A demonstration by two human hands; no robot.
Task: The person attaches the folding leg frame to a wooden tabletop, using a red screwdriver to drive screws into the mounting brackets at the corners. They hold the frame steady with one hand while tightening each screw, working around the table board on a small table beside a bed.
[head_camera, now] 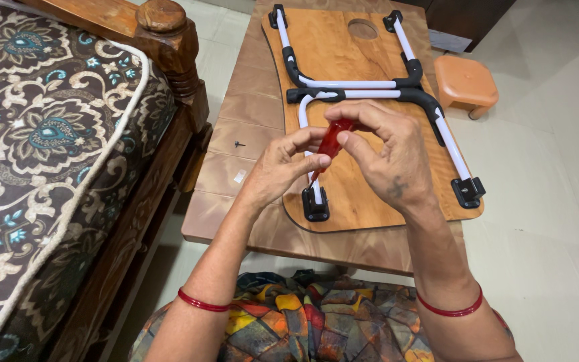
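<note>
Lap tray (343, 201) on table (249, 221), bed (48, 147) left, stool (467, 84) right

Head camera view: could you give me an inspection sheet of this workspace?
Surface: low brown table on a pale tiled floor.
Job's things: wooden lap-table board lying underside up, white folding legs in black brackets; red-handled screwdriver.
Clutter: small dark screw on the table.
Hands: left hand and right hand both grip the screwdriver.
Cables: nothing seen.
Surroundings: patterned mattress on a wooden bedframe; orange stool.
</note>
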